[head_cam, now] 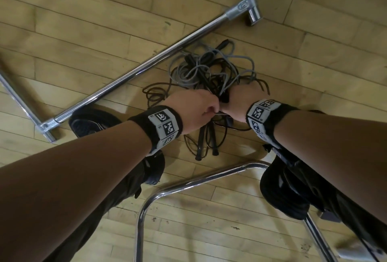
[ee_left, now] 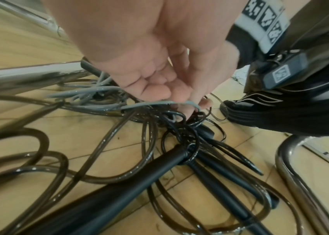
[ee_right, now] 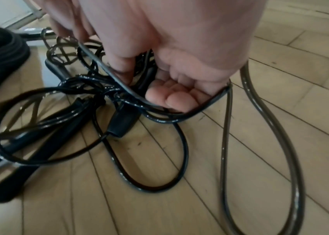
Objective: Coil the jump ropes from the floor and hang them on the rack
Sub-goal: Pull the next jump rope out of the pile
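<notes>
While both reach into the tangle, left hand (head_cam: pixel 194 108) fingers curl on grey rope (ee_left: pixel 155 104), right hand (head_cam: pixel 243 99) hooks black rope (ee_right: pixel 179 118).

Wooden plank floor (head_cam: pixel 83 37), black shoes (head_cam: pixel 92 121), curved chrome tube frame (head_cam: pixel 146 205)

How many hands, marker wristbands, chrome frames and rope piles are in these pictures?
Hands: 2, left hand and right hand, both gripping cords
Marker wristbands: 2, left wristband, right wristband
Chrome frames: 2, jointed frame, bent frame
Rope tangle: 1, ropes inside uncountable
Total: 7
</notes>
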`<action>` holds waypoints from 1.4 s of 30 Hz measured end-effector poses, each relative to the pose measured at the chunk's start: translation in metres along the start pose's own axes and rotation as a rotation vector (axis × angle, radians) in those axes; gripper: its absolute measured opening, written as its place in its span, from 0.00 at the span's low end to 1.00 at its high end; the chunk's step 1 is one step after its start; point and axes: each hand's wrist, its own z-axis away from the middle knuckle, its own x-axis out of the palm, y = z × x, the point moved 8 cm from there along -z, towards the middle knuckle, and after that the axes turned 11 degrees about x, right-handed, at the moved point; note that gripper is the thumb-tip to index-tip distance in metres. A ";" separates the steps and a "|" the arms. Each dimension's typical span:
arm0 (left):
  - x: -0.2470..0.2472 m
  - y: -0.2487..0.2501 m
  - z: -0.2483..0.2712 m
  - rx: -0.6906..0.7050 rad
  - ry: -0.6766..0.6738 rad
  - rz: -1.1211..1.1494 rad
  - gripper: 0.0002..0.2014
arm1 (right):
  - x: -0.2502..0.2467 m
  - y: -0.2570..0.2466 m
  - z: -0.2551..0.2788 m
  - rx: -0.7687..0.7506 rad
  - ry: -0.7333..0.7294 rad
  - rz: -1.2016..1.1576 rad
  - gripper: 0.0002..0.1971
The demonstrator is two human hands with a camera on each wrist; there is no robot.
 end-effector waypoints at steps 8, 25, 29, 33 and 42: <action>-0.003 0.011 0.009 -0.023 -0.083 0.027 0.11 | -0.005 -0.004 -0.004 0.027 -0.028 -0.064 0.20; -0.052 0.036 0.051 -0.298 0.091 0.349 0.36 | -0.072 -0.010 0.098 0.040 -0.536 -1.016 0.18; -0.082 0.060 0.074 -0.292 0.163 0.315 0.35 | -0.102 -0.019 0.129 -0.034 -0.434 -1.029 0.16; -0.116 0.078 0.101 -0.338 0.278 0.345 0.27 | -0.137 -0.023 0.158 -0.114 -0.353 -1.098 0.12; -0.175 0.134 0.155 -0.364 0.325 0.183 0.31 | -0.211 -0.014 0.225 -0.205 -0.002 -1.018 0.16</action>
